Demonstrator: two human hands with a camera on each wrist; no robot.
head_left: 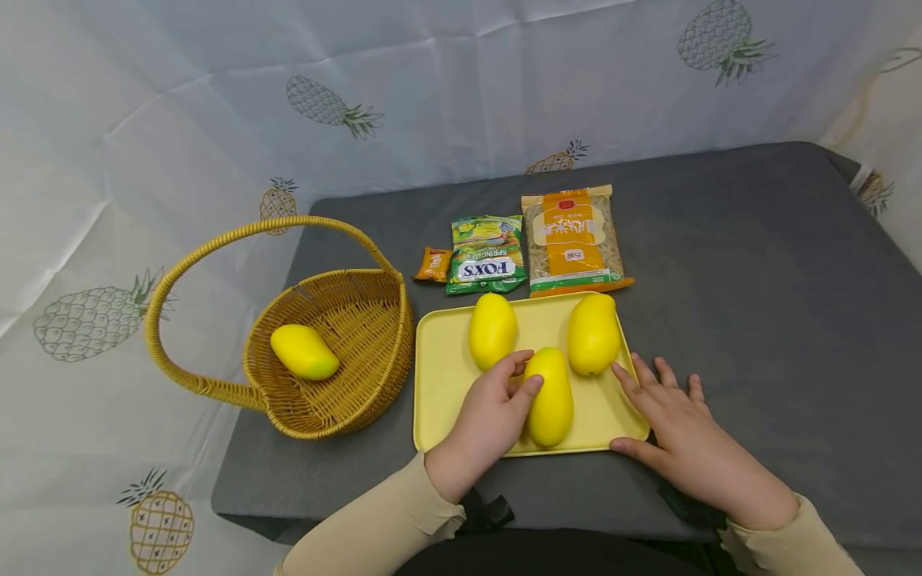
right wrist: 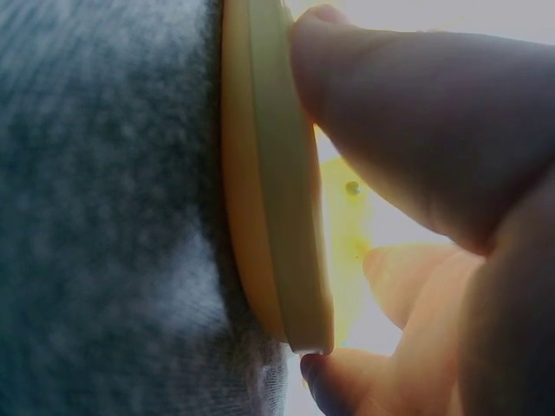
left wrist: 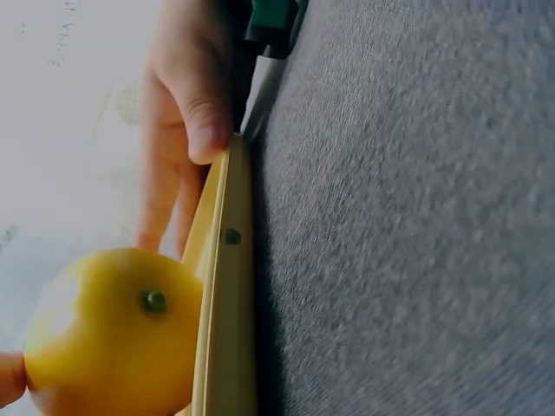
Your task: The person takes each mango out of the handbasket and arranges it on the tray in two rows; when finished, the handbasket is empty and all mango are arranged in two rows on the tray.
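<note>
My left hand is at a yellow mango near the front of a pale yellow tray, thumb and fingers curled against its left side. In the left wrist view, one fingertip touches that mango, whose stem end shows; the other fingers are out of sight. My right hand lies spread at the tray's right front corner, thumb on the rim, as the right wrist view also shows. Two more mangoes, one at the back left and one at the back right, lie on the tray.
Left of the tray stands a wicker basket with a tall handle and one mango inside. Behind the tray lie a small orange packet, a green Fox's bag and a bag of grain. Grey cloth covers the table.
</note>
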